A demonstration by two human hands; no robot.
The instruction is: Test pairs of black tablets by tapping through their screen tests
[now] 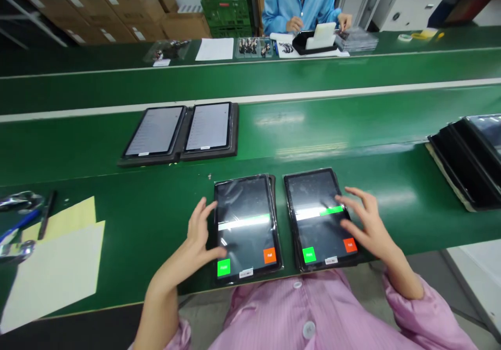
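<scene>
Two tablets lie side by side at the front edge of the green bench, each showing a dark screen with a green and a red button at the bottom. My left hand (201, 238) is at the left edge of the left tablet (246, 245), thumb and fingers spread, holding nothing. Over the right side of the right tablet (319, 230) is my right hand (368, 222), its fingers apart and near the screen. Whether the fingertips touch the glass I cannot tell. A dark case edge shows beside the left tablet.
Beyond them lie two more tablets (207, 125) with light screens on dark trays. Stacked black cases (465, 162) stand at the right. Paper sheets (58, 272), a black pen (47, 214) and shiny tools are at the left. Across the bench, a person in blue (299, 3) handles small items.
</scene>
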